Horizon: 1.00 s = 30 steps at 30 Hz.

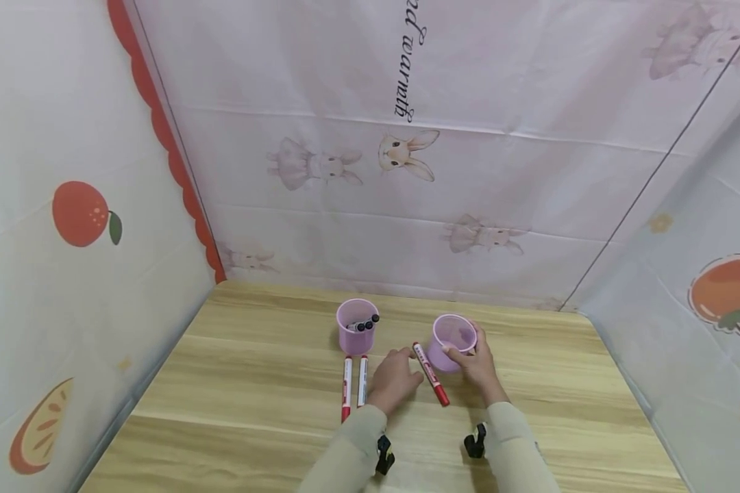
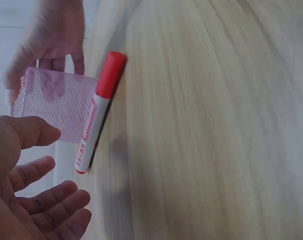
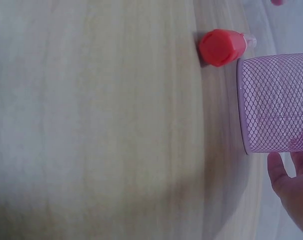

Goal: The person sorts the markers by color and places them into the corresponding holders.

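Note:
My right hand point(image 1: 479, 366) grips an empty-looking pink mesh pen cup point(image 1: 439, 357) by its right side, thumb at the front rim and fingers behind. In the left wrist view the same cup point(image 2: 51, 102) stands beyond a red-capped marker point(image 2: 94, 125). That white-bodied marker point(image 1: 430, 373) lies slanted on the table, just left of the cup. Close to its left side is my left hand point(image 1: 396, 376), holding nothing; its fingers point(image 2: 46, 197) are loosely bent and parted from the thumb. In the right wrist view the marker's red cap point(image 3: 219, 47) shows beside the cup's base.
A second pink pen cup point(image 1: 356, 342) stands at the back, with several black-ended markers point(image 1: 364, 325) in it. Two white markers, one left point(image 1: 347, 387) and one right point(image 1: 362, 380), lie in front of it. Fabric walls enclose the wooden table point(image 1: 234, 383) at back and sides.

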Available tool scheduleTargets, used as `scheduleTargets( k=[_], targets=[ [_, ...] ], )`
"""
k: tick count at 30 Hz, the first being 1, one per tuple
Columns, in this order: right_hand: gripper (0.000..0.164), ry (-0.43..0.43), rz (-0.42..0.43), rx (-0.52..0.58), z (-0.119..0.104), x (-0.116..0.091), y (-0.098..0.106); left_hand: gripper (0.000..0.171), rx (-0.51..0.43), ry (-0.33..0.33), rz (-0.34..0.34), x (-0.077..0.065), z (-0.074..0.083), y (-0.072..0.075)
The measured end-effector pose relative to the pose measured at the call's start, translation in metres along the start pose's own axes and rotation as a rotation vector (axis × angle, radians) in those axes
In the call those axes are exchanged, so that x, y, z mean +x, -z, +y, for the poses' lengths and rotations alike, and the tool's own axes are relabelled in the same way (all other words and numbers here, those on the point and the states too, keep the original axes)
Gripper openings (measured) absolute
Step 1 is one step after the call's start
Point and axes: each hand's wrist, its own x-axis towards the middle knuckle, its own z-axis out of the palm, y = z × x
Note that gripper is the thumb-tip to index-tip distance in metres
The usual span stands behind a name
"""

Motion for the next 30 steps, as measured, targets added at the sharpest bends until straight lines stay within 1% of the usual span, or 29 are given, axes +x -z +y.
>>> scheduleTargets(
  k=[4,7,10,14,16,19,21,24,26,30],
  targets=[
    [0.083,-0.001,0.000,0.003,0.001,0.001,0.000,0.039,0.019,-0.047,0.020,0.004,0.000,-0.002],
    [0.082,-0.001,0.000,0.001,0.001,0.001,0.000,0.038,0.022,-0.061,0.028,0.008,0.000,-0.003],
    [0.083,-0.004,-0.007,0.002,0.001,0.002,0.000,0.033,0.019,-0.054,0.026,0.012,0.002,-0.005],
    [0.083,-0.015,-0.015,0.029,-0.002,0.001,0.002,0.026,0.017,-0.027,-0.002,0.015,0.006,-0.007],
    [0.083,-0.022,-0.022,0.040,-0.010,-0.001,0.002,0.026,0.017,-0.017,-0.012,0.016,0.009,-0.009],
    [0.082,-0.027,-0.030,0.041,-0.025,-0.006,0.003,0.031,0.011,-0.007,-0.015,0.016,0.013,-0.011],
    [0.082,-0.026,-0.027,0.032,-0.024,-0.006,0.003,0.035,0.005,0.002,-0.015,0.016,0.014,-0.014],
    [0.083,-0.014,-0.021,0.010,-0.011,-0.002,0.003,0.039,-0.001,0.011,-0.017,0.016,0.016,-0.017],
    [0.083,-0.009,-0.013,-0.005,-0.002,0.001,0.002,0.037,0.009,0.011,-0.022,0.017,0.016,-0.020],
    [0.082,0.001,-0.001,-0.010,0.001,0.001,0.001,0.032,0.056,-0.013,-0.036,0.016,0.016,-0.021]
  ],
)
